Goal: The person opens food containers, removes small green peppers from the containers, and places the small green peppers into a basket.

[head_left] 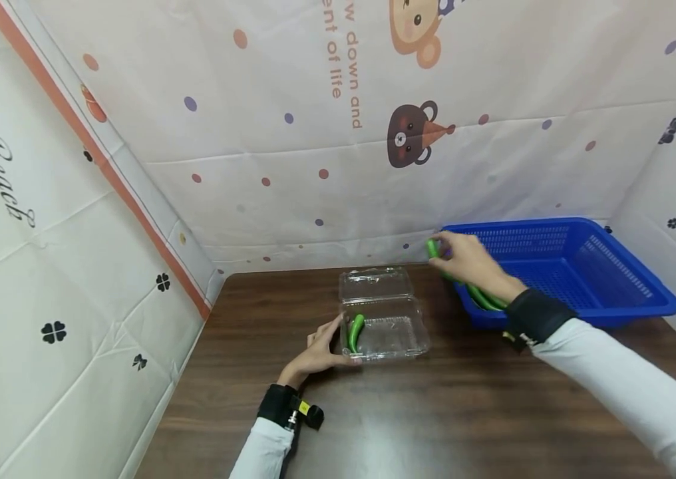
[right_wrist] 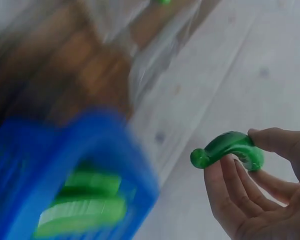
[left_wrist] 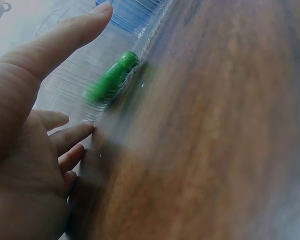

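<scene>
A clear plastic clamshell box (head_left: pixel 382 313) stands open on the brown table (head_left: pixel 434 406), with green peppers (head_left: pixel 354 331) lying at its left end. My left hand (head_left: pixel 319 351) rests against the box's left side with straight fingers (left_wrist: pixel 65 35); a green pepper (left_wrist: pixel 111 78) shows through the plastic. My right hand (head_left: pixel 470 261) hovers over the near left corner of the blue basket (head_left: pixel 583 266) and pinches a curved green pepper (right_wrist: pixel 229 148) between thumb and fingers. More green peppers (head_left: pixel 484 297) lie inside the basket (right_wrist: pixel 75 165).
Patterned white sheets (head_left: pixel 314 133) wall in the table at the back and on both sides. The basket stands at the back right, close to the right wall. Bare table stretches in front of the box and basket.
</scene>
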Demonstrator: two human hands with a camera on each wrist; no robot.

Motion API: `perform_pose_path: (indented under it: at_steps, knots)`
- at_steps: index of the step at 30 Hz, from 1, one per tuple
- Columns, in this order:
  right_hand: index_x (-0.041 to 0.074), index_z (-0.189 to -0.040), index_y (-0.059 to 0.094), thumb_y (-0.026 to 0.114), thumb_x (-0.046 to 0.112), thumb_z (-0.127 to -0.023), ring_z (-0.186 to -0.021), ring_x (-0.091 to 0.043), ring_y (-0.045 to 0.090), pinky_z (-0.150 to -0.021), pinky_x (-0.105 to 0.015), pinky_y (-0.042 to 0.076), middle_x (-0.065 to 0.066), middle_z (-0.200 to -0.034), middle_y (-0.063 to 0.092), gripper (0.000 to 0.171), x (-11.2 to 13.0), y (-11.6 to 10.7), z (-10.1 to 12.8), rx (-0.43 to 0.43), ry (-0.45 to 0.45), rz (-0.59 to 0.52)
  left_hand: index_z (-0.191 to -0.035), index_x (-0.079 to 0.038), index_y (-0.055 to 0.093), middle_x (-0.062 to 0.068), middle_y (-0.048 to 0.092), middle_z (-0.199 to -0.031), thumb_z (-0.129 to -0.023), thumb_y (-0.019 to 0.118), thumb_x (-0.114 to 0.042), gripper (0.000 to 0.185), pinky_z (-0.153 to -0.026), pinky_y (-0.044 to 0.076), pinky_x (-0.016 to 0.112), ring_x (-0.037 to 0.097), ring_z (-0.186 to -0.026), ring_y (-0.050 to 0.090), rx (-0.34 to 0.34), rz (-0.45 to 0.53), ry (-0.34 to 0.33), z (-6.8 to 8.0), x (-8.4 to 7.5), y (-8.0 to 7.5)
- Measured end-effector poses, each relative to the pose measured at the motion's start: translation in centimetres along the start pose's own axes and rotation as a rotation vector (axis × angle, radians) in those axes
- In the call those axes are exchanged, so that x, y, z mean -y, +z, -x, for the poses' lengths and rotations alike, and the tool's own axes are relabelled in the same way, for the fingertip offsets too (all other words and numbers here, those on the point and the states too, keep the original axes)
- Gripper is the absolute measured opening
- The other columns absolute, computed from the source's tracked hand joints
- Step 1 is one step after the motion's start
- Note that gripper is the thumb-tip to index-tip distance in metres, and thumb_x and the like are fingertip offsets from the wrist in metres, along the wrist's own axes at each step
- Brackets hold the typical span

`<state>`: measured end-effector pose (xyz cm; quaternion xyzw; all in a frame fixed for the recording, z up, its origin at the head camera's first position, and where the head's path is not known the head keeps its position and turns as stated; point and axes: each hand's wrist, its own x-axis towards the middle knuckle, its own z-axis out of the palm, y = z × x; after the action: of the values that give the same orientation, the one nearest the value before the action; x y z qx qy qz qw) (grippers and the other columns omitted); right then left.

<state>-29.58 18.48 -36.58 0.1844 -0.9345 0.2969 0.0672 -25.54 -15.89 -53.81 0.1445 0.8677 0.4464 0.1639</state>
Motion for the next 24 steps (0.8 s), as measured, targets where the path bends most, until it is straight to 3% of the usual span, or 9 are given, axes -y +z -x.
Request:
perform_pose_path:
  at_steps: [7, 24]
  knots:
    - [-0.014, -0.137, 0.053, 0.069, 0.016, -0.096, -0.084, -0.039, 0.07, -0.069, -0.048, 0.056, -0.034, -0.105, 0.069, 0.053, -4.1, -3.6, 1.4, 0.004, 0.081, 0.091, -0.166, -0.032, 0.016, 0.017, 0.018, -0.168, -0.079, 0.088, -0.041, 0.113, -0.108, 0.024, 0.064, 0.042, -0.147, 0.012, -0.015, 0.021, -0.019, 0.1, 0.1, -0.2]
    - [-0.021, -0.133, 0.052, 0.068, 0.012, -0.096, -0.088, -0.045, 0.07, -0.065, -0.045, 0.057, -0.04, -0.11, 0.067, 0.052, -9.5, -4.0, 2.8, 0.148, 0.217, 0.143, -0.166, -0.03, 0.015, 0.016, 0.018, -0.168, -0.079, 0.087, -0.042, 0.113, -0.11, 0.023, 0.063, 0.042, -0.149, 0.011, -0.008, -0.007, -0.009, -0.1, 0.0, 0.2]
